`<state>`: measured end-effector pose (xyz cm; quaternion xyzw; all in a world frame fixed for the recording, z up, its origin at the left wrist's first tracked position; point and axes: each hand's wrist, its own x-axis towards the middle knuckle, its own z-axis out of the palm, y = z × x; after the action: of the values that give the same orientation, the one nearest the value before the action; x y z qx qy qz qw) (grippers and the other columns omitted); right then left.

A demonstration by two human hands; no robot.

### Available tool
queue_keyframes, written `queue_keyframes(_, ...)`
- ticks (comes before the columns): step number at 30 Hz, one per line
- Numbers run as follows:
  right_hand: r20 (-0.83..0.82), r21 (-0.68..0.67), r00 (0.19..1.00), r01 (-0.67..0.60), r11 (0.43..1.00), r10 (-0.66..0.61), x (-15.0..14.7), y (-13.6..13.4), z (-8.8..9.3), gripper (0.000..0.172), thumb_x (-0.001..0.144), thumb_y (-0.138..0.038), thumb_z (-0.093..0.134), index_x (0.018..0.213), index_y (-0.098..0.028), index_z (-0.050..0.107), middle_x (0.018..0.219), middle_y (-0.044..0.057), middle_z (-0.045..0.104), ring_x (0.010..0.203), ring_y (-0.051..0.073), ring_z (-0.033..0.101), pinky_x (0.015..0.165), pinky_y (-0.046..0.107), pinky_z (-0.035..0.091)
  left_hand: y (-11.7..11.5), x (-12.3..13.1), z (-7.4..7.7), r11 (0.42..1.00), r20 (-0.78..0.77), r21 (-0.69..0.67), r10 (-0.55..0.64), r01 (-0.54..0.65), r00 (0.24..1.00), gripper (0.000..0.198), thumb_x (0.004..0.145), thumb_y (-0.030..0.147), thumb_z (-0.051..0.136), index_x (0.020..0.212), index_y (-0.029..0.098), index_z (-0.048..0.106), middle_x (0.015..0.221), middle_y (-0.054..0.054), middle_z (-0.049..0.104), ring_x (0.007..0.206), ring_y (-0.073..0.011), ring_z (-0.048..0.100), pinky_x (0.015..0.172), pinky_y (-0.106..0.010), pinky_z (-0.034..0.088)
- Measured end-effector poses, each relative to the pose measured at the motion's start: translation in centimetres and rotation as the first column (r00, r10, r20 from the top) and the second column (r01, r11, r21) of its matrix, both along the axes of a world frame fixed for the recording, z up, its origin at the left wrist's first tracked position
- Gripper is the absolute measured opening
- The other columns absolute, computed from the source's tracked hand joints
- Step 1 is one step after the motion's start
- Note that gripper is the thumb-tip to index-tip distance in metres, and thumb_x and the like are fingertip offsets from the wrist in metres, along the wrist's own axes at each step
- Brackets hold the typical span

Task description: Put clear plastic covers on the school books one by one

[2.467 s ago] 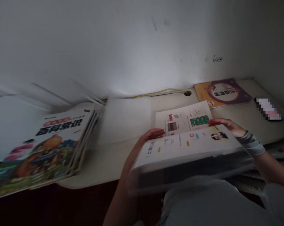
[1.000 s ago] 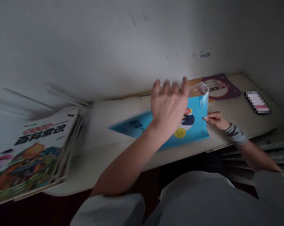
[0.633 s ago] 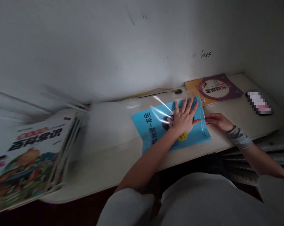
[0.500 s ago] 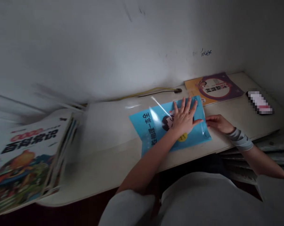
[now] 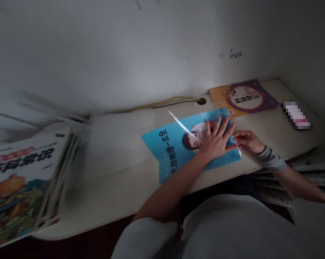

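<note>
Fingers [image 5: 223, 127] of the left hand [image 5: 215, 143] are fanned wide, palm down, pressed on one blue cover [image 5: 178, 138] and gripping nothing, while those of the right hand [image 5: 248, 141], at 3 o'clock from the left one, are drawn together in a pinch on its near right edge. Most of the cover stretches toward 9 o'clock from the left palm, flat on the worktop [image 5: 111, 194], its far end notched like a V. Black characters there, turned sideways, read 物理一本全, with more beside them partly behind the forearm; a cartoon figure [image 5: 192, 139] and a bright streak of glare sit nearer the hand. At 1 o'clock lies one orange-and-purple book [image 5: 245, 98], marked 新教材 and a 4 at its corner. One phone [image 5: 296, 115] is at 2 o'clock, its screen blurred into blocks. Two cables [image 5: 175, 99], one yellow and one black, run along the wall to one round hole [image 5: 202, 101] at 11 o'clock. Blue handwriting [image 5: 236, 54] on the wall at 12 o'clock cannot be read with certainty. Between 8 and 9 o'clock, well apart, stands one stack of books [image 5: 19, 194]; the top title ends in 常识, and how many lie beneath cannot be counted. One grey band [image 5: 271, 159] circles the right wrist.
</note>
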<state>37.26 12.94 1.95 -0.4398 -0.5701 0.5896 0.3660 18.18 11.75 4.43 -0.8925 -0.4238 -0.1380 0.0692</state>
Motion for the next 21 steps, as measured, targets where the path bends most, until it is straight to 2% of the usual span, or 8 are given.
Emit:
queue_keyframes(3,0.062,0.153,0.980,0.177,0.972,-0.188,0.3,0.0,0.5,0.034,0.079,-0.050,0.061,0.090,-0.019,0.065,0.074,0.003,0.065,0.063,0.015,0.060,0.061,0.032,0.053,-0.1,-0.2,0.3,1.000,0.000,-0.012,0.009,-0.009,1.000,0.080,0.087,0.068,0.031,0.148,0.017,0.027,0.155,-0.014,0.021,0.142,-0.0364,0.016,0.112,-0.063,0.012)
queue_keyframes(5,0.167,0.419,0.905,0.294,0.859,-0.391,0.0,-0.3,1.7,0.037,0.089,-0.048,0.047,0.106,-0.019,0.062,0.095,0.010,0.067,0.085,0.021,0.065,0.076,0.039,0.054,-0.2,-0.7,0.9,1.000,0.004,-0.010,0.026,-0.026,1.000,0.077,0.089,0.065,0.025,0.147,0.014,0.028,0.154,-0.012,0.022,0.141,-0.0360,0.018,0.114,-0.058,0.011)
queue_keyframes(6,0.241,0.563,0.859,0.255,0.786,-0.451,-0.5,-0.6,2.4,0.040,0.092,-0.046,0.041,0.115,-0.019,0.059,0.109,0.013,0.065,0.101,0.025,0.062,0.087,0.044,0.051,-0.2,-1.1,1.2,0.999,0.009,-0.003,0.050,-0.050,0.999,0.076,0.090,0.063,0.025,0.147,0.013,0.028,0.154,-0.012,0.022,0.141,-0.0359,0.018,0.114,-0.058,0.009)
queue_keyframes(8,0.428,0.746,0.771,-0.008,0.666,-0.471,-2.1,-1.0,3.7,0.048,0.094,-0.045,0.038,0.133,-0.018,0.048,0.136,0.016,0.051,0.129,0.029,0.044,0.106,0.052,0.036,-0.4,-2.4,2.0,0.993,0.014,0.010,0.119,-0.119,0.993,0.076,0.090,0.062,0.029,0.148,0.012,0.025,0.154,-0.015,0.020,0.142,-0.0358,0.016,0.113,-0.060,0.005)
queue_keyframes(10,0.593,0.758,0.678,-0.288,0.585,-0.435,-3.9,-0.9,4.2,0.057,0.094,-0.047,0.039,0.142,-0.016,0.037,0.148,0.016,0.037,0.140,0.031,0.027,0.113,0.056,0.021,-0.6,-4.3,2.5,0.982,0.003,0.015,0.189,-0.189,0.982,0.078,0.089,0.062,0.035,0.149,0.013,0.023,0.154,-0.017,0.019,0.143,-0.0347,0.014,0.112,-0.063,0.001)
queue_keyframes(12,0.670,0.726,0.614,-0.424,0.541,-0.417,-5.2,-0.1,3.7,0.067,0.092,-0.052,0.040,0.146,-0.013,0.030,0.151,0.017,0.031,0.142,0.032,0.020,0.114,0.058,0.013,-1.0,-6.5,2.4,0.964,-0.014,0.008,0.266,-0.266,0.964,0.078,0.089,0.062,0.037,0.149,0.014,0.022,0.154,-0.017,0.018,0.144,-0.0351,0.012,0.111,-0.064,-0.002)
queue_keyframes(17,0.739,0.664,0.559,-0.507,0.550,-0.376,-5.6,1.8,1.2,0.079,0.089,-0.062,0.036,0.144,-0.005,0.032,0.145,0.026,0.037,0.138,0.036,0.029,0.110,0.061,0.018,-2.3,-11.6,0.4,0.860,-0.032,-0.095,0.501,-0.502,0.865,0.076,0.090,0.059,0.034,0.147,0.009,0.026,0.152,-0.023,0.021,0.142,-0.0390,0.015,0.109,-0.067,0.007)
queue_keyframes(21,0.725,0.682,0.576,-0.522,0.512,-0.378,-6.4,2.0,1.8,0.082,0.088,-0.064,0.037,0.146,-0.006,0.028,0.151,0.023,0.028,0.142,0.034,0.021,0.113,0.058,0.013,-2.5,-13.2,-0.2,0.861,-0.019,-0.106,0.499,-0.498,0.867,0.074,0.091,0.058,0.032,0.148,0.012,0.025,0.154,-0.020,0.019,0.143,-0.0373,0.012,0.110,-0.066,0.006)
